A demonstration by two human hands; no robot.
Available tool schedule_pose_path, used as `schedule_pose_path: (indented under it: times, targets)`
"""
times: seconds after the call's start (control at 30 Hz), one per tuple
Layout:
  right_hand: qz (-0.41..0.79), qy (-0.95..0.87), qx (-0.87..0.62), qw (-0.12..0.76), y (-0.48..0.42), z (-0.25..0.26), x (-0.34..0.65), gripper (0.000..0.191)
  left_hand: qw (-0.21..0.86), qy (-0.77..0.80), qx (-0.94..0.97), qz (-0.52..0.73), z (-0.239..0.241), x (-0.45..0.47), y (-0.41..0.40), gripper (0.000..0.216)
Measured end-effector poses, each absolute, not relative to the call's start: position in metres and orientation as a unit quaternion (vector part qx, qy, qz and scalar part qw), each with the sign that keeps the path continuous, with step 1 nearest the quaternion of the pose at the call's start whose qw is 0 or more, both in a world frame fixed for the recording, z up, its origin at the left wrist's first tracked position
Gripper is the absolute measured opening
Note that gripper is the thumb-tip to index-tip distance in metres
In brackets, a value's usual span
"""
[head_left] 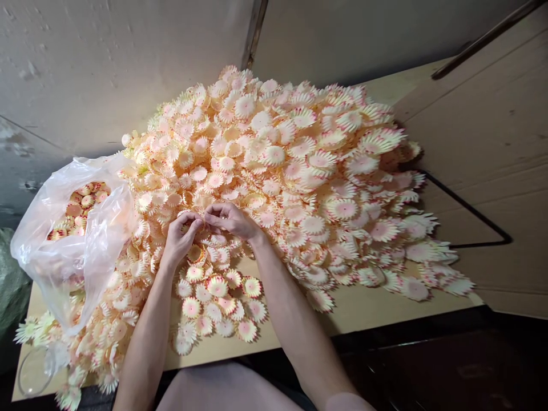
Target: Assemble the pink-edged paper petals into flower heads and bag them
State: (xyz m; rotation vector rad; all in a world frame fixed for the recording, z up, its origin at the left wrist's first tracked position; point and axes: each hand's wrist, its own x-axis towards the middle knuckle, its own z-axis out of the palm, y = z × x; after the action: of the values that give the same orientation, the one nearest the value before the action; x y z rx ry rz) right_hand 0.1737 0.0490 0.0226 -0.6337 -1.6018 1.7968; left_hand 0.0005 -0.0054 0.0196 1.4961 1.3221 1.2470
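Observation:
A big heap of cream and pink artificial flower heads (291, 171) covers a wooden board (363, 311). My left hand (180, 235) and my right hand (231, 220) meet at the near edge of the heap. Both have the fingers pinched together around a small flower piece (204, 224) held between them. Finished-looking flower heads with yellow centres (218, 302) lie flat on the board just below my hands, between my forearms.
A clear plastic bag (77, 240) with more flower pieces stands open at the left. A cardboard sheet (492, 142) lies at the right, with a black cord (471, 211) on it. A grey wall rises behind. The board's front edge is near my knees.

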Motion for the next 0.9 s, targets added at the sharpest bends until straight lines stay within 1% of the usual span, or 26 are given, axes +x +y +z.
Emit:
schedule_pose_path:
  times: [0.33, 0.57, 0.77, 0.9]
  targets:
    - [0.638, -0.644, -0.269, 0.325, 0.0493, 0.0262, 0.1721, 0.034, 0.387, 0.509, 0.59, 0.493, 0.0259, 0.0038, -0.0079, 0.03]
    - [0.676, -0.613, -0.255, 0.32, 0.0495, 0.0252, 0.1729, 0.036, 0.404, 0.516, 0.566, 0.5, 0.0256, 0.0039, -0.0094, 0.027]
    - [0.681, -0.609, -0.247, 0.323, 0.0503, 0.0232, 0.1736, 0.037, 0.409, 0.513, 0.556, 0.51, 0.0251, 0.0043, -0.0092, 0.025]
    - [0.681, -0.613, -0.238, 0.321, 0.0502, 0.0223, 0.1743, 0.034, 0.413, 0.514, 0.553, 0.509, 0.0248, 0.0031, -0.01, 0.025]
